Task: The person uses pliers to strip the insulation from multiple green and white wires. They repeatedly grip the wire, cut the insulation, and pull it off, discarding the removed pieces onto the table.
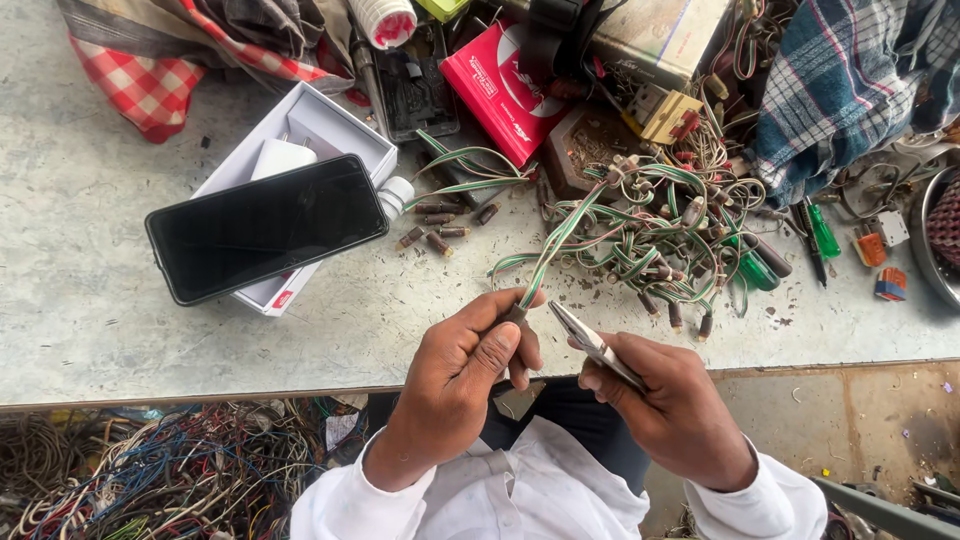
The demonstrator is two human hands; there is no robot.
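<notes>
Both hands work close together just over the near edge of the worktop (90,330). The left hand (462,372) is closed in a pinch, thumb and fingers gripping the end of a green-and-white wire (548,255) that runs up and away into a tangled bundle of wires (660,235) with small brown cylindrical holders along it. The right hand (668,405) is clenched around the handles of a pair of metal pliers (590,342), whose pointed nose sits just beside the left thumb, near the pinched wire end; whether the tips touch the wire cannot be told. A few loose brown holders (438,232) lie on the worktop to the left of the bundle. Further left, a black phone (268,228) rests face up across an open white box (325,125). A red carton (497,88) lies beyond the wires, with a red-checked cloth (150,85) at the far left corner and a blue plaid cloth (850,80) at the far right. Green-handled screwdrivers (822,235) lie to the right of the bundle. Below the worktop's edge on the left sits a heap of coloured scrap wire (170,470).
</notes>
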